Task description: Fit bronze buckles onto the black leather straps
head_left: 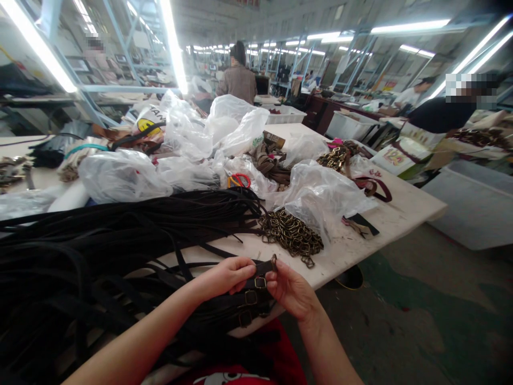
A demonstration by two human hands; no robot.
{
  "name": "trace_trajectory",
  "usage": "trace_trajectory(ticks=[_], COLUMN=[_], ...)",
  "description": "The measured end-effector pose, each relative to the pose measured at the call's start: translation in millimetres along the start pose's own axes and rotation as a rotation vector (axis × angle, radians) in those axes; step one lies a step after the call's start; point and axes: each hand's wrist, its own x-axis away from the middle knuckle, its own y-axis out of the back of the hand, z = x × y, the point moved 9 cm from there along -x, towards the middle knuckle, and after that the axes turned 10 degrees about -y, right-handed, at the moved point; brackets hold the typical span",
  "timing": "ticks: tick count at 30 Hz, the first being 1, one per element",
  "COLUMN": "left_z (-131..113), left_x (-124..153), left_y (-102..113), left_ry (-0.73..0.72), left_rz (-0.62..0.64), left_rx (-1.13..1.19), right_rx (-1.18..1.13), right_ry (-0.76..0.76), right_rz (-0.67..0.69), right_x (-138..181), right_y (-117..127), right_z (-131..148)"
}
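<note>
Near the table's front edge, my left hand (234, 275) pinches a dark strap (263, 267) a short way from its end. My right hand (290, 289) grips a small metal buckle (274, 261) at that strap's end. Just below my hands lie several black straps with buckles (250, 297) fitted on them. A large bundle of long black straps (132, 219) spreads over the left side of the table. Beyond my hands is a heap of loose brass-coloured buckles (290, 232), partly under a clear plastic bag (320, 192).
More plastic bags (124, 174) cover the back of the table (417, 206). Red-handled scissors (239, 181) lie among them. A white bin (476, 203) stands on the floor at right. One person (237, 75) is beyond the table, another (444, 107) at right.
</note>
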Motion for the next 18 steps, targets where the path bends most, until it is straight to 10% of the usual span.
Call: trace_trajectory(ticks=[4, 18], left_z=[-21, -56], left_x=[6, 25], left_y=[-3, -2], left_ry=[-0.045, -0.43], left_rz=[0.019, -0.206], left_rx=[-0.158, -0.557], right_rx=[0.011, 0.382], right_ry=[-0.143, 0.107], right_rz=[0.043, -0.125], right_x=[-1, 0], right_y=[-8, 1], right_z=[-26, -23])
